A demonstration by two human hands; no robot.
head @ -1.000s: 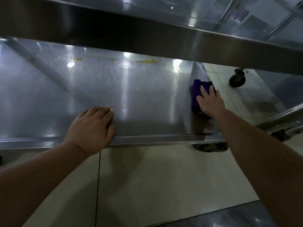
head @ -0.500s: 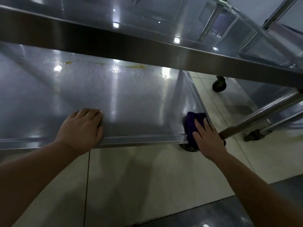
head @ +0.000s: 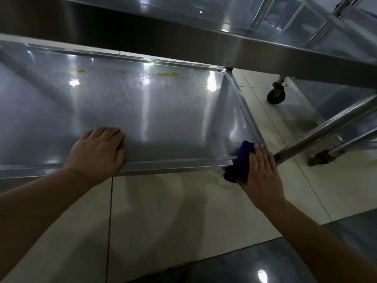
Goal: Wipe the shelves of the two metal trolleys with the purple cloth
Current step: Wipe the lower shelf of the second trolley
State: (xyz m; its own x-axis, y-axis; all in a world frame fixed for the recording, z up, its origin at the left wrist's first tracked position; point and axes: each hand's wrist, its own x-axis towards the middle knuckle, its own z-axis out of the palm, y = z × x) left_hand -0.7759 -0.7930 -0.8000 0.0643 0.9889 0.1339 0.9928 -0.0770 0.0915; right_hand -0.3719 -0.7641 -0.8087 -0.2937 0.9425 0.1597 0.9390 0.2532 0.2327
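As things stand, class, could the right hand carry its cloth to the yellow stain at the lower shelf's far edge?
Probably yes: only bare lower shelf lies between the right hand and the yellow stain, though the upper shelf overhangs it.

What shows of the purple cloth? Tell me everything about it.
The purple cloth is a dark, soft-looking fabric bunched into a thick wad. It sits on the near right corner of the lower shelf, draped over the rim, its lower end hanging below the edge. The right hand lies over it with fingers flat, hiding its right side.
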